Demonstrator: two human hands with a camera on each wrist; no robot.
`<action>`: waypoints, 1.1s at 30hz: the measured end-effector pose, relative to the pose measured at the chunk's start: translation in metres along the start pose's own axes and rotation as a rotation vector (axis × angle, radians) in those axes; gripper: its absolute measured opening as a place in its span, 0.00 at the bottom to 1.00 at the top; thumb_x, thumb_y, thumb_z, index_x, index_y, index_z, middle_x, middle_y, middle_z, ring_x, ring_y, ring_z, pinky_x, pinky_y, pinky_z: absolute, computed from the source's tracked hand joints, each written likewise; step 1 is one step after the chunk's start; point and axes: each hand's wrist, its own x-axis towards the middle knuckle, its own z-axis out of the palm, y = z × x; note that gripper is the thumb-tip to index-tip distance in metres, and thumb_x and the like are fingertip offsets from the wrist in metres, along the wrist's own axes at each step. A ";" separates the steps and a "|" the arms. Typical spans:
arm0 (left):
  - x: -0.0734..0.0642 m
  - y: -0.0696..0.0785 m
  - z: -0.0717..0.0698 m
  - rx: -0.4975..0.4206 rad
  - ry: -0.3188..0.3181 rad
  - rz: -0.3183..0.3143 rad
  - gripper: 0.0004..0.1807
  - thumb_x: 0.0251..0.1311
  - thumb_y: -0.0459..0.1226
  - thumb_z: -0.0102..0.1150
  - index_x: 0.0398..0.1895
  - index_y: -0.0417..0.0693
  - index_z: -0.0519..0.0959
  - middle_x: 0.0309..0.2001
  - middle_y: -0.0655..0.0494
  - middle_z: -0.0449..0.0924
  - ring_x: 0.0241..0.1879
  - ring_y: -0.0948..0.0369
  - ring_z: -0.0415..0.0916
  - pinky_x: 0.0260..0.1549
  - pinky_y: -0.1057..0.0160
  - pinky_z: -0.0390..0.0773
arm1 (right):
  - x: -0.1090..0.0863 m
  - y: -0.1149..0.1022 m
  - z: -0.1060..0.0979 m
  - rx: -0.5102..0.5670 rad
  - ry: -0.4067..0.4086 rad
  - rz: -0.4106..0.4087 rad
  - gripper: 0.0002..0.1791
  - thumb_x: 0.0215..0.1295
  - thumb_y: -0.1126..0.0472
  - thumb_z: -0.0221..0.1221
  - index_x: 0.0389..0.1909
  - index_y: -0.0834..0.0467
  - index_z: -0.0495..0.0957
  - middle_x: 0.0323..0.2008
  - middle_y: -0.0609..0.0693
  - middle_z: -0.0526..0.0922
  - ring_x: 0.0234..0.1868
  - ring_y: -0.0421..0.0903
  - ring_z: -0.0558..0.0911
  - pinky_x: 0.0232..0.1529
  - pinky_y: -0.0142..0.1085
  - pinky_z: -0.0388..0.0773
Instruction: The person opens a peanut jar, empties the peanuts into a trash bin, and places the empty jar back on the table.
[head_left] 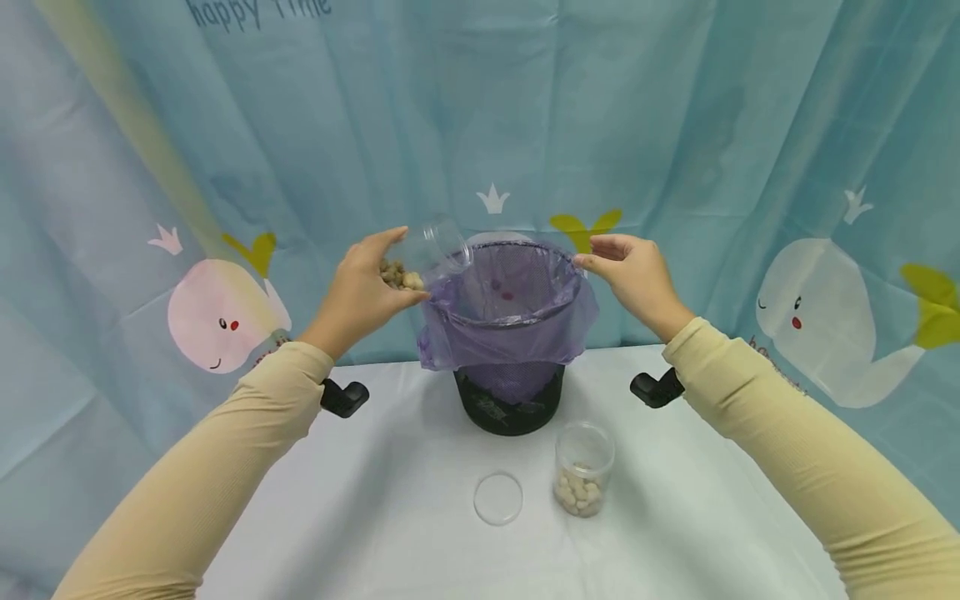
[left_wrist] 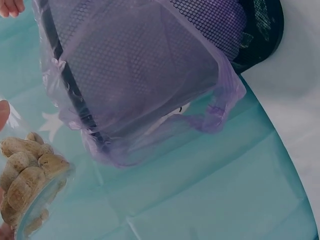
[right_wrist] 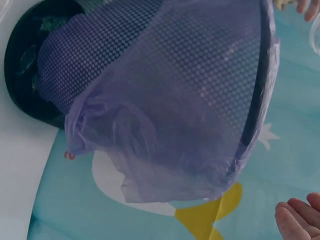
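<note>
My left hand (head_left: 366, 279) grips a clear plastic jar (head_left: 437, 247) tilted onto its side, its mouth toward the bin. Unshelled peanuts (left_wrist: 27, 175) lie inside near the jar's base. A black mesh trash bin (head_left: 512, 417) stands in the middle, lined with a purple bag (head_left: 517, 346) folded over its rim. Beside the right rim my right hand (head_left: 633, 271) hovers with loosely bent fingers and nothing held. In the right wrist view, its fingers (right_wrist: 297, 220) are apart from the bag.
On the white table (head_left: 420, 533), a second clear jar (head_left: 585, 467), partly filled with pale pieces, stands in front of the bin. A clear round lid (head_left: 498, 498) lies left of it. Behind hangs a blue curtain (head_left: 450, 108) with whale prints.
</note>
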 end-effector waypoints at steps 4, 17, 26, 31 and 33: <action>0.005 0.001 0.003 -0.002 -0.019 0.001 0.50 0.48 0.38 0.78 0.75 0.48 0.62 0.71 0.46 0.67 0.68 0.43 0.61 0.69 0.41 0.64 | 0.009 0.001 0.002 -0.023 0.016 0.004 0.31 0.68 0.51 0.62 0.67 0.62 0.71 0.65 0.61 0.76 0.67 0.56 0.75 0.68 0.51 0.72; 0.014 -0.002 0.010 0.013 -0.063 0.012 0.49 0.49 0.37 0.77 0.76 0.48 0.61 0.71 0.45 0.66 0.70 0.42 0.58 0.73 0.42 0.59 | 0.029 0.006 0.012 -0.035 0.033 0.051 0.31 0.68 0.50 0.62 0.67 0.62 0.71 0.65 0.60 0.76 0.67 0.55 0.75 0.69 0.48 0.71; 0.019 -0.002 0.014 0.031 -0.072 0.026 0.49 0.49 0.38 0.77 0.75 0.47 0.61 0.71 0.44 0.66 0.72 0.42 0.57 0.74 0.43 0.57 | 0.037 0.014 0.017 -0.036 0.054 0.116 0.30 0.68 0.52 0.62 0.66 0.63 0.72 0.64 0.62 0.77 0.66 0.57 0.75 0.68 0.49 0.73; 0.021 0.000 0.016 0.042 -0.082 0.035 0.49 0.51 0.39 0.76 0.76 0.49 0.61 0.72 0.45 0.65 0.73 0.43 0.56 0.74 0.43 0.57 | 0.043 0.021 0.021 -0.037 0.052 0.151 0.30 0.69 0.53 0.61 0.67 0.65 0.71 0.66 0.62 0.75 0.67 0.58 0.74 0.69 0.49 0.72; 0.022 0.001 0.016 0.050 -0.079 0.052 0.48 0.51 0.39 0.76 0.75 0.49 0.61 0.73 0.45 0.64 0.73 0.43 0.56 0.75 0.44 0.56 | 0.044 0.025 0.023 -0.032 0.058 0.155 0.30 0.69 0.54 0.61 0.67 0.66 0.70 0.66 0.62 0.75 0.67 0.58 0.74 0.69 0.49 0.72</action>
